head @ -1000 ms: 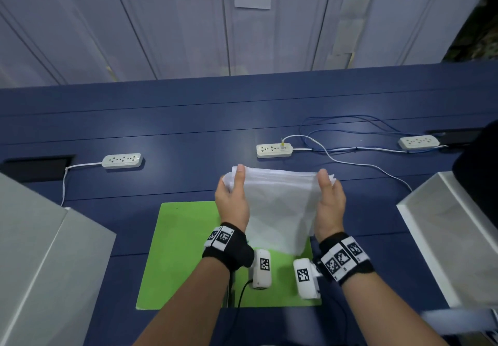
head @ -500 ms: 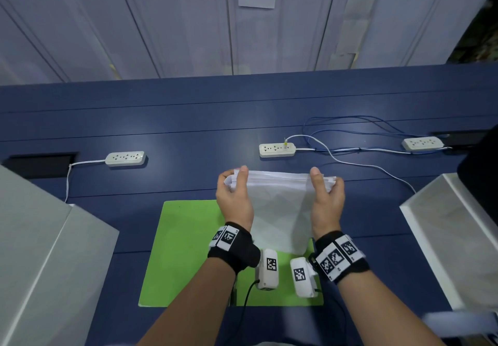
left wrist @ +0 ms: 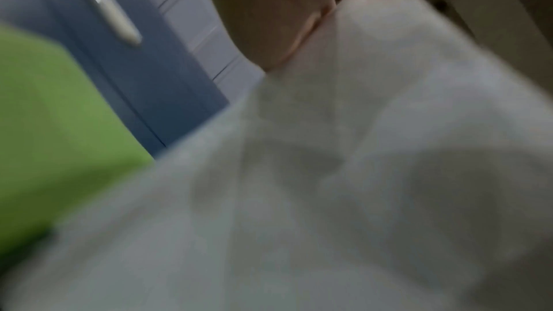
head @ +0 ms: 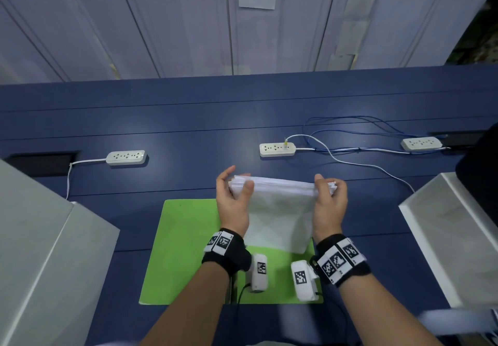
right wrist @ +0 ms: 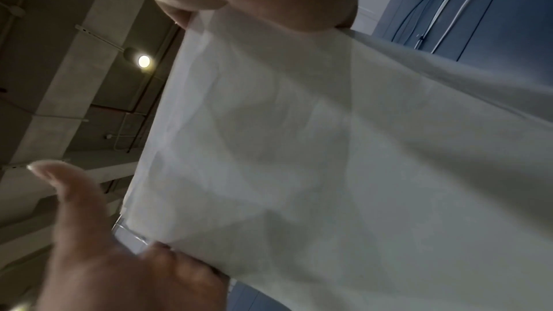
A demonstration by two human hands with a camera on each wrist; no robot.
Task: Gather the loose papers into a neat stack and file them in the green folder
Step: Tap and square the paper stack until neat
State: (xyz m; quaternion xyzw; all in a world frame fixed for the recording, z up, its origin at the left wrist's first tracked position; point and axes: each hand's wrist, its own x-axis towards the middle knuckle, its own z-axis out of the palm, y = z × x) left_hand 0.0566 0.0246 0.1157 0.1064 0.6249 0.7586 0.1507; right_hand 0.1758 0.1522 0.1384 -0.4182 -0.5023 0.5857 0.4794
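- Left hand (head: 234, 205) pinches the stack of white papers (head: 280, 210) at its left edge.
- The papers stand upright on the green folder (head: 183, 251), lying on the blue table (head: 188, 130).
- Right hand (head: 330, 205) grips the right edge.

Bare forearms, no sleeves. Left hand (head: 233, 208) and right hand (head: 330, 205) ungloved. Each wrist wears a black band (head: 225, 256) edged with white squares printed with black-and-white fiducial patterns. A white boxy camera unit (head: 259, 273), tagged with the same kind of marker, hangs under each wrist. A thin black cable (head: 239, 293) trails from the left unit.
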